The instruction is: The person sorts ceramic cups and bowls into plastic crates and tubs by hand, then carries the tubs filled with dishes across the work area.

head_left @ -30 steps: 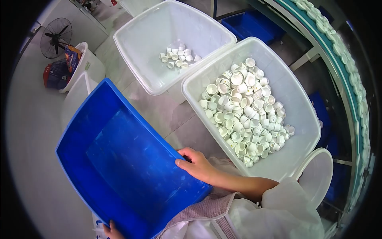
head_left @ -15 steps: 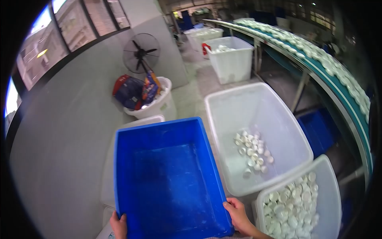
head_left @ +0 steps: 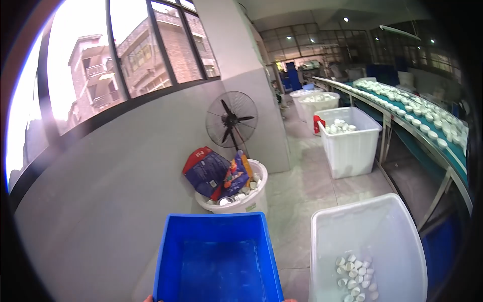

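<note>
A blue plastic bin [head_left: 216,229] with nothing inside is held out in front of me, its near end cut off by the bottom of the view. At its left side, only a bit of my left hand [head_left: 149,299] shows. Just the fingertips of my right hand [head_left: 290,300] appear at the bin's right side. Both hands keep hold of the bin, though most of each is out of frame. To its right stands a large white bin [head_left: 362,224], with small white round pieces [head_left: 356,274] scattered on its floor.
A white tub [head_left: 259,201] with bags [head_left: 209,173] and white pieces stands beyond the bin, near a black fan [head_left: 230,119] by the wall. Another white bin [head_left: 352,153] stands farther along the floor. A green conveyor [head_left: 410,105] carrying white pieces runs along the right.
My view has tilted up, so the scene sits lower in frame. The blue bin remains held, and my hands have mostly slipped below the bottom edge. The nearest filled bin has left view.
</note>
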Action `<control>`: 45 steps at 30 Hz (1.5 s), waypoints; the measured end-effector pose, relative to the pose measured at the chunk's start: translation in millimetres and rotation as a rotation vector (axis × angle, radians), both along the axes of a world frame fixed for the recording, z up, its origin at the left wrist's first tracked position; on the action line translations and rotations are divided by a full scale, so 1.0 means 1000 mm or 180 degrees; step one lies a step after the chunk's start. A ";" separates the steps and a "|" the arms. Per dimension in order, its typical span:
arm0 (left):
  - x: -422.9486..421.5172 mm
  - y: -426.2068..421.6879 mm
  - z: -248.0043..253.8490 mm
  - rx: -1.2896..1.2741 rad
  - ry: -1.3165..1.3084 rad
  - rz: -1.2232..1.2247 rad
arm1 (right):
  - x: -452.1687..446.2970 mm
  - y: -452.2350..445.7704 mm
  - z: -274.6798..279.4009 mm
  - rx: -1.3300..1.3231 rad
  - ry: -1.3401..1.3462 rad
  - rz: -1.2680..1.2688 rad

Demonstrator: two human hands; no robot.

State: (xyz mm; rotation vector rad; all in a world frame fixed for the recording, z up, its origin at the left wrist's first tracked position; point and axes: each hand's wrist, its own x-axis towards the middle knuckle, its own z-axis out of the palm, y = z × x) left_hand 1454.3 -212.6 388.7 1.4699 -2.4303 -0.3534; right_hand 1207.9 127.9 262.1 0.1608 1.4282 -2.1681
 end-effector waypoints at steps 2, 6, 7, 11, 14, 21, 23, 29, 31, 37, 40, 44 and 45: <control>-0.072 -0.042 -0.024 0.0349 -0.0060 -0.0142 | -0.063 -0.035 -0.042 0.0273 0.0229 -0.0096; -0.221 -0.132 -0.059 0.0691 0.0360 -0.0786 | -0.163 -0.077 -0.061 0.0597 0.0273 -0.0526; -0.260 -0.149 -0.057 0.0828 0.0428 -0.0937 | -0.187 -0.082 -0.049 0.0625 0.0266 -0.0605; -0.426 -0.192 -0.043 0.1013 0.0720 -0.1734 | -0.263 -0.097 -0.033 0.1016 0.0537 -0.1149; -0.554 -0.211 -0.050 0.0703 0.1046 -0.2055 | -0.318 -0.106 -0.035 0.0409 -0.0121 -0.1422; -0.829 -0.159 -0.016 0.0141 0.0778 -0.2980 | -0.551 -0.076 -0.083 0.0247 -0.0275 -0.0874; -0.891 -0.158 -0.004 -0.0298 0.0158 -0.3158 | -0.610 -0.066 -0.107 0.0291 -0.0478 -0.0374; -1.050 -0.153 -0.035 -0.0272 0.0316 -0.3495 | -0.721 -0.077 -0.144 -0.0352 -0.0753 -0.1066; -1.099 -0.166 -0.064 -0.0333 -0.0188 -0.3435 | -0.755 -0.073 -0.154 -0.0229 -0.0810 -0.1176; -1.304 -0.167 -0.140 0.0252 -0.0861 -0.3992 | -0.879 -0.065 -0.181 0.0532 -0.1011 -0.1246; -1.427 -0.144 -0.185 0.1190 -0.1105 -0.3870 | -0.936 -0.054 -0.205 0.0791 -0.1241 -0.1504; -1.554 -0.067 -0.204 0.2163 -0.1289 -0.4149 | -0.973 -0.039 -0.194 0.0465 -0.1484 -0.2279; -1.571 -0.042 -0.191 0.2289 -0.1296 -0.4226 | -0.984 -0.033 -0.184 0.0399 -0.1541 -0.2471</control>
